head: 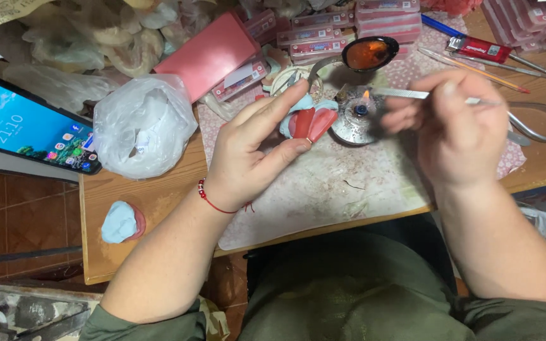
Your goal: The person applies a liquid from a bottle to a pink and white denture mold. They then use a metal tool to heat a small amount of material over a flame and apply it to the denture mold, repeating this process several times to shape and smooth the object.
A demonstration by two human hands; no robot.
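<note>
Left hand [254,155] pinches a pale-blue cast with red wax [308,121] over the mat [323,189], fingers half-curled. Right hand [453,129] closed around a thin metal tool [406,94], tip at the burner flame [365,95] (small one).

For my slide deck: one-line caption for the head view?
Left hand holds a red wax piece while right hand heats a metal tool over a small flame.

Warm, dim overhead light, soft shadows, slight motion blur throughout.
</note>
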